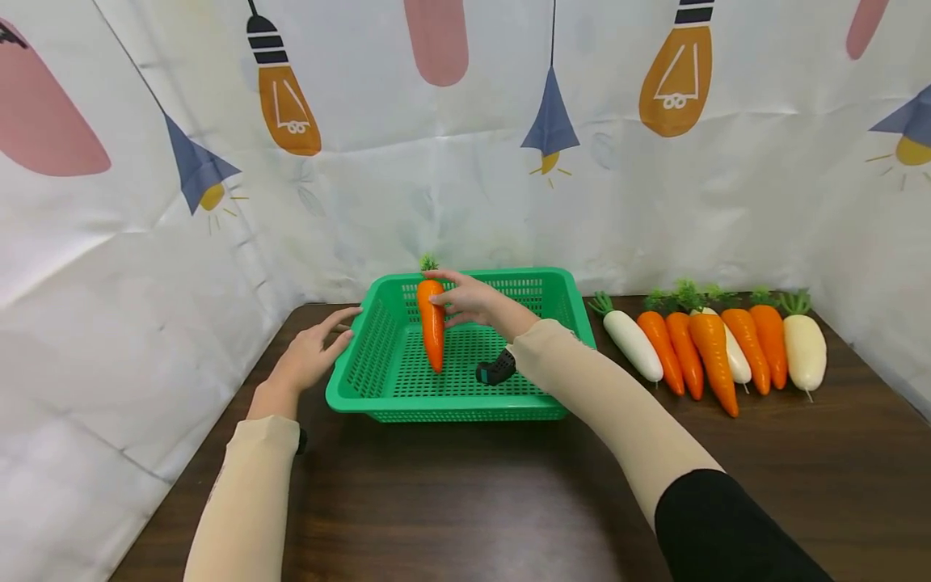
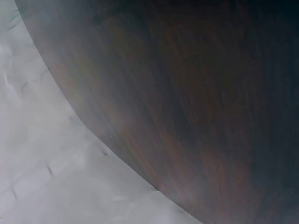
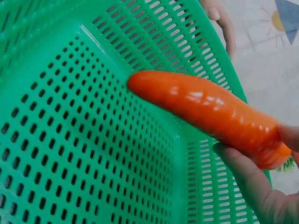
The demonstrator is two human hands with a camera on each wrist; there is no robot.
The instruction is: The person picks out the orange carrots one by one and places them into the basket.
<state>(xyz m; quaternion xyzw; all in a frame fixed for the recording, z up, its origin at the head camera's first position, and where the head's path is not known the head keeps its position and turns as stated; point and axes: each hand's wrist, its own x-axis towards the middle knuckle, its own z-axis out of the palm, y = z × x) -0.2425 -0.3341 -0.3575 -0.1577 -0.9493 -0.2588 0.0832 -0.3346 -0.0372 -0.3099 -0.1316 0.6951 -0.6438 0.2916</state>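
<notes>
Hands [image 1: 307, 356] are at green basket [image 1: 451, 406], right [image 1: 471, 301] pinching carrot [image 1: 432, 335]

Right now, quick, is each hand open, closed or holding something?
Left hand: open, at the rim of the green perforated plastic basket.
Right hand: holding a glossy, tapered orange carrot.

Three views, wide and near
The head view looks forward and down at the green basket [image 1: 465, 402]; the right wrist view faces inside it, close up, sharing the carrot [image 3: 201, 102]; the left faces tabletop [image 2: 187, 116] and cloth [image 2: 46, 172].
</notes>
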